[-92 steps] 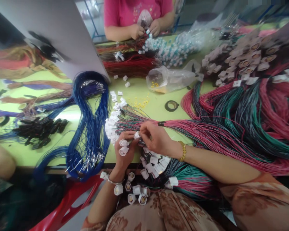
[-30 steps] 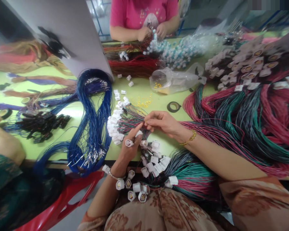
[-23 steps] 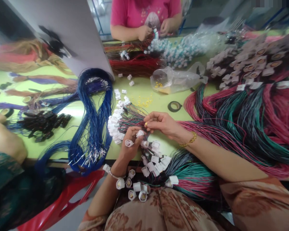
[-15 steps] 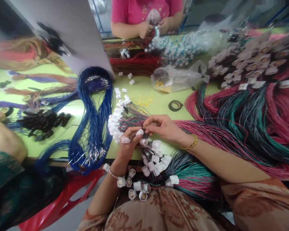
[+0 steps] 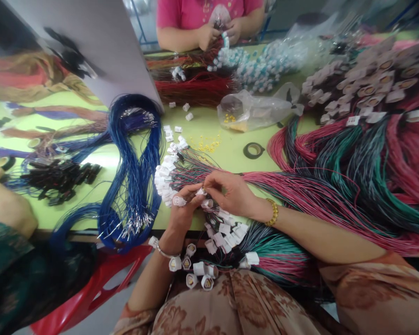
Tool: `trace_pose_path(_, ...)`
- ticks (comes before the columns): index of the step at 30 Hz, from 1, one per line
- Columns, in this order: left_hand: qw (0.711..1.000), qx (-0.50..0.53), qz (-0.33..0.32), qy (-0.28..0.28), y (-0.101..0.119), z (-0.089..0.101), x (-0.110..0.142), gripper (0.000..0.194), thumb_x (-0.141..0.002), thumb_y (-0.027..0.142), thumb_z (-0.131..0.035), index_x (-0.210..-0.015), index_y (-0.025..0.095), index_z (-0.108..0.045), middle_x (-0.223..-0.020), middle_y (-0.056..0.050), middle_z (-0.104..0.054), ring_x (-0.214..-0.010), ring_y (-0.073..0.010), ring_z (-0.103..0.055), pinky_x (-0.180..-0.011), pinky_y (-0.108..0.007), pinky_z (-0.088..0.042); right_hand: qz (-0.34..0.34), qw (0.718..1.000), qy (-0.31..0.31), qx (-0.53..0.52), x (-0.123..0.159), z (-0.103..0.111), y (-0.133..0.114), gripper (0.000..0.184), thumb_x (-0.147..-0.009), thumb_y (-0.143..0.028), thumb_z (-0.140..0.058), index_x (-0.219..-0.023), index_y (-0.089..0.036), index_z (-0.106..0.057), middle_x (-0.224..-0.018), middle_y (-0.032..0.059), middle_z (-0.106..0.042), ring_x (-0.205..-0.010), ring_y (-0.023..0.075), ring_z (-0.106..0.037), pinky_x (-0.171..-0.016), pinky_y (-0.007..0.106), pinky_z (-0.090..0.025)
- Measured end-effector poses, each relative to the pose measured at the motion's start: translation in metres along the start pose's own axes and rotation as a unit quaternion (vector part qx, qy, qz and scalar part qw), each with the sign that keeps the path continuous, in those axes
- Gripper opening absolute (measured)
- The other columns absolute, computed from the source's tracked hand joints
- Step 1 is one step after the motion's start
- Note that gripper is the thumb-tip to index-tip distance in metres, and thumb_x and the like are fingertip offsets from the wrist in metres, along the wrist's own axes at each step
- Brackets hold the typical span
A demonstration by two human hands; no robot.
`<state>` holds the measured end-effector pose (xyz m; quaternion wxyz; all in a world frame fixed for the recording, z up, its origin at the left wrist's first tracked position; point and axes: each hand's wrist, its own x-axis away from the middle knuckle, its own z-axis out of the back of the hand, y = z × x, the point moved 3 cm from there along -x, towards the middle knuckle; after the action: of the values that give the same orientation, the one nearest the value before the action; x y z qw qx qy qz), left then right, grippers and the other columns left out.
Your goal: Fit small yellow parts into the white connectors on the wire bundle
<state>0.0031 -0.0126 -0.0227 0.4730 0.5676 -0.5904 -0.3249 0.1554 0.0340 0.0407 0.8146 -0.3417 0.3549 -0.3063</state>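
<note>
A small white plastic connector point(image 5: 201, 191) is pinched between the thumb and fingers of my left hand point(image 5: 184, 209). My right hand point(image 5: 228, 191) meets it from the right, its fingertips pinched together at the connector's open end. Whatever those fingers hold is too small to make out. Below the fingers hang more white connectors point(image 5: 225, 239) on thin wires. Behind my left hand, a row of white connectors point(image 5: 165, 179) ends a bundle of red, green and black wires point(image 5: 286, 186) that runs off to the right.
Small yellow pieces point(image 5: 206, 143) lie scattered near a clear plastic bag point(image 5: 254, 111) and a black tape roll point(image 5: 253, 150). Blue wires point(image 5: 132, 153) and black connectors point(image 5: 59, 179) lie left. Across the table, a person in a pink shirt point(image 5: 181, 18) handles wires; another person's arm point(image 5: 10, 200) is at left.
My right hand has turned and shifted slightly down and left, bringing its fingertips against the connector. My left hand keeps its hold, with the connector tilted a little differently.
</note>
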Motion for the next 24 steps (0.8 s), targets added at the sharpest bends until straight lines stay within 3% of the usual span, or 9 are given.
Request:
trace_pose_path(4,1.000,-0.007,-0.003,0.021,-0.001,0.001,0.001,0.036,-0.061,0.034,-0.092,-0.092,0.021,-0.079,-0.086,-0.003,-0.078,-0.073,-0.0168,-0.070,-0.069,-0.030,-0.056,0.018,0.999,-0.017,0.040,-0.001,0.002,-0.003,0.013,-0.092,-0.014,-0.044,-0.083,-0.021,-0.050,-0.075,0.0009,-0.060,-0.063,0.0121,-0.049,-0.063,0.026,-0.040)
trace_pose_path(7,0.998,-0.040,-0.023,0.035,0.000,0.000,0.003,0.035,-0.062,0.034,-0.091,-0.091,0.020,-0.079,-0.083,-0.003,-0.077,-0.069,-0.0166,-0.068,-0.066,-0.030,-0.055,-0.005,0.998,-0.026,0.062,0.003,-0.001,-0.002,0.012,-0.092,-0.015,-0.043,-0.085,-0.021,-0.051,-0.075,0.0013,-0.062,-0.063,0.0127,-0.051,-0.062,0.025,-0.040)
trace_pose_path(12,0.991,-0.084,-0.053,0.086,0.002,-0.001,0.007,0.027,-0.069,0.035,-0.085,-0.090,0.019,-0.078,-0.081,-0.003,-0.077,-0.069,-0.0171,-0.068,-0.065,-0.030,-0.055,-0.019,0.997,0.003,0.071,0.020,-0.018,-0.009,0.025,-0.095,-0.016,-0.043,-0.116,-0.020,-0.056,-0.092,0.0073,-0.073,-0.072,0.0162,-0.064,-0.066,0.026,-0.045)
trace_pose_path(15,0.986,-0.125,-0.063,0.089,0.005,-0.002,0.007,0.021,-0.073,0.035,-0.081,-0.087,0.019,-0.077,-0.081,-0.004,-0.075,-0.073,-0.0184,-0.068,-0.069,-0.032,-0.056,-0.020,0.997,-0.025,0.072,0.021,-0.022,-0.010,0.030,-0.093,-0.015,-0.046,-0.120,-0.020,-0.058,-0.096,0.0082,-0.075,-0.075,0.0172,-0.066,-0.068,0.027,-0.047)
trace_pose_path(20,0.973,-0.196,-0.111,0.046,0.012,-0.011,0.004,0.021,-0.074,0.034,-0.079,-0.090,0.021,-0.077,-0.090,-0.004,-0.068,-0.076,-0.0162,-0.062,-0.069,-0.030,-0.052,-0.130,0.985,-0.030,0.105,-0.020,0.012,0.030,0.021,-0.094,-0.019,-0.049,-0.100,-0.017,-0.069,-0.092,0.0070,-0.076,-0.080,0.0176,-0.066,-0.074,0.028,-0.048)
trace_pose_path(24,0.991,-0.124,-0.047,0.004,0.009,-0.017,0.003,0.031,-0.071,0.037,-0.079,-0.095,0.021,-0.067,-0.062,0.006,-0.051,-0.052,-0.0106,-0.044,-0.050,-0.024,-0.039,-0.182,0.954,-0.081,0.223,-0.050,0.031,0.072,0.024,-0.086,-0.009,-0.055,-0.095,-0.014,-0.076,-0.098,0.0105,-0.078,-0.087,0.0218,-0.068,-0.079,0.031,-0.046)
